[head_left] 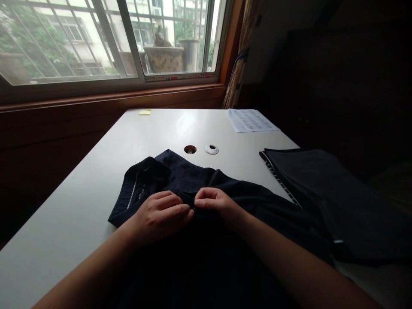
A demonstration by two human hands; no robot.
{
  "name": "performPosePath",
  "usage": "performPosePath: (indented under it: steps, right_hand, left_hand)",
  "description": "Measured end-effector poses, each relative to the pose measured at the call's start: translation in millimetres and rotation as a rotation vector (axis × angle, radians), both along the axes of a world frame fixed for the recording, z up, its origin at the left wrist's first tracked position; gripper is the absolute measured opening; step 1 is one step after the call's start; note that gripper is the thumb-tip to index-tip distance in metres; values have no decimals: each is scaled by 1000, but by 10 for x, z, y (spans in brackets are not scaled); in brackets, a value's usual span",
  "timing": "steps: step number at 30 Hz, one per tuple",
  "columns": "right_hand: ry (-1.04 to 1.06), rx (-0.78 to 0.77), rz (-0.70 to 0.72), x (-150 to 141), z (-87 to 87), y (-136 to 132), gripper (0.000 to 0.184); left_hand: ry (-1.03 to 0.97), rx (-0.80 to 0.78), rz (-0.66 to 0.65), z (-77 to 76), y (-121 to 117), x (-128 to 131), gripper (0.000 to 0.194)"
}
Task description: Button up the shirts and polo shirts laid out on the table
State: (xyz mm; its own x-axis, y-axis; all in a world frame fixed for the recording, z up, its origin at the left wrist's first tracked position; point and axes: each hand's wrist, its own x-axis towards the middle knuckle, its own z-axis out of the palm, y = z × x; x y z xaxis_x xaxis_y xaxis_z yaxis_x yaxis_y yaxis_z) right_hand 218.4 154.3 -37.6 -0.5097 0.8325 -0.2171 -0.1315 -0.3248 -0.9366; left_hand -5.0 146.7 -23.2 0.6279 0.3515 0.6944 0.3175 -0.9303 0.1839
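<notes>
A pair of dark navy trousers (193,174) lies across the front of the white table, its waistband at the left with a thin white line on the inner side. My left hand (164,210) is closed on the cloth just right of the waistband, its fingers curled and pressed together. Close beside it, my right hand (215,204) pinches the same cloth between thumb and index finger. The two hands' fingertips nearly meet. Whatever small part sits between them is too dark to make out.
A folded dark garment (322,180) with a white-marked band lies at the table's right. Printed sheets (251,120) and a yellow sticky note (144,112) lie at the far edge of the white table (80,206). Mid-table are a cable hole (190,149) and a white ring cap (212,149).
</notes>
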Motion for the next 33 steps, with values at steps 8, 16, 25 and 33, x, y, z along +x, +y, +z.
performPosePath:
  steps: [8, 16, 25, 33]
  right_hand:
    - [43, -36, -89, -2, -5, 22, 21]
    - [54, -24, -120, -1, 10, 16, 24]
    - [63, -28, -151, -9, 22, 5, 26]
    - [80, -30, -139, 6, -8, 4, 25]
  left_hand:
    - [-50, 6, 16, 11, -29, -28, 17]
    - [-72, -8, 44, 6, -22, -26, 17]
    - [-94, -56, 12, -1, -17, -32, 21]
    - [-117, -88, 21, -16, -17, -40, 16]
